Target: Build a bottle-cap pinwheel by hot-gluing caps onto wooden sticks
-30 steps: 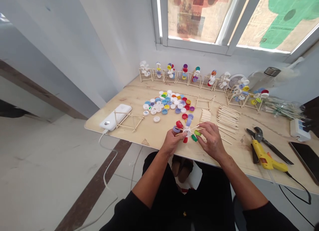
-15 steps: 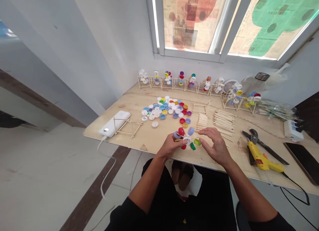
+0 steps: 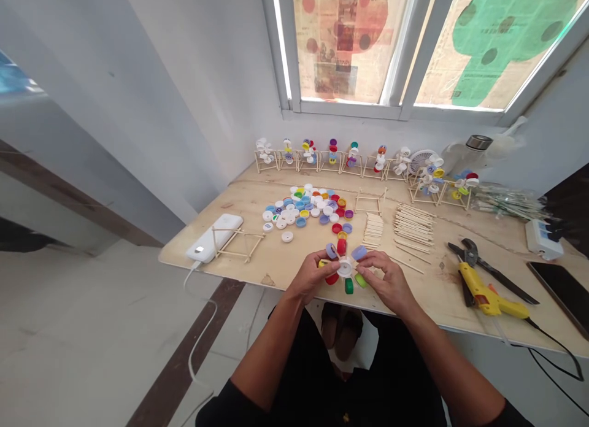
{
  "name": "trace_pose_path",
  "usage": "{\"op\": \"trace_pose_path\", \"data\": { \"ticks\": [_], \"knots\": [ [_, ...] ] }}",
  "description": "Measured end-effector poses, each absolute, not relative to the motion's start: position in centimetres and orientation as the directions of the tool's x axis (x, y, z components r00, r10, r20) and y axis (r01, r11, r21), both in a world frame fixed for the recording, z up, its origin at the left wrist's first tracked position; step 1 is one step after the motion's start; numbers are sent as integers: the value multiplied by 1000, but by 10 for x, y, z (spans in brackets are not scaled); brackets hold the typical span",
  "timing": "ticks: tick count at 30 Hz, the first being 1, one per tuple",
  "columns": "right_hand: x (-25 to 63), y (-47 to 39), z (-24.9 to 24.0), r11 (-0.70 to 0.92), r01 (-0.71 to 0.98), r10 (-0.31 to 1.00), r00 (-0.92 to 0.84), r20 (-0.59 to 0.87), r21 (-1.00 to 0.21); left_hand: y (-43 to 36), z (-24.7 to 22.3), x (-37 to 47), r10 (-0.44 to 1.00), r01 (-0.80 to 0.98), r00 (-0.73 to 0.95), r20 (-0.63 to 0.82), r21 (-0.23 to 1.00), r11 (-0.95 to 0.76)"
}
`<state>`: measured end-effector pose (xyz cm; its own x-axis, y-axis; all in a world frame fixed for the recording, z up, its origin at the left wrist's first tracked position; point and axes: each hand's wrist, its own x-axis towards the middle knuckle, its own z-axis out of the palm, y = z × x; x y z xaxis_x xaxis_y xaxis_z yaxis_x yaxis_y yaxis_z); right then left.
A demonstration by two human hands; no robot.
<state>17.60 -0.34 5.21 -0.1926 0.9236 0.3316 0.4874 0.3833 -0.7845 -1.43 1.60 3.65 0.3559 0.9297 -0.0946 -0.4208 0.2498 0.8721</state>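
Between both pinching hands (image 3: 352,275), a white-hubbed wheel (image 3: 345,268) ringed with multicoloured bottle caps.

On the far right of my desk (image 3: 276,264) lay a dark phone (image 3: 559,292), with a white power adapter (image 3: 543,238) beyond it. Farther back I had a clear bottle (image 3: 464,160) with a metallic lid, standing near a small white fan (image 3: 418,161). Toward my left edge sat a white power bank (image 3: 207,243), its white cable (image 3: 215,309) hanging over the side toward the pale floor (image 3: 115,329), which a dark strip (image 3: 184,353) crossed. In front of me, printed paper with red and green shapes covered the panes of the window (image 3: 343,46).
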Motion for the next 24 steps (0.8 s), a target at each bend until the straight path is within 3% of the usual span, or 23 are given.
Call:
{"op": "trace_pose_path", "data": {
  "ticks": [4, 9, 16, 24],
  "knots": [
    [167, -5, 41, 278, 377, 957, -35, 286, -883, 15, 36, -15, 944, -576, 321, -82, 774, 263],
    [155, -5, 36, 211, 288, 971, 45, 234, -934, 11, 32, -14, 950, -589, 291, -111, 762, 270],
    [145, -5, 35, 167, 278, 980, 59, 191, -946, 10, 30, -14, 957, -583, 192, -217, 759, 289],
    [141, 0, 36, 260, 359, 961, -3, 277, -896, 15, 26, -18, 959, -539, 208, -193, 796, 277]
  ]
}}
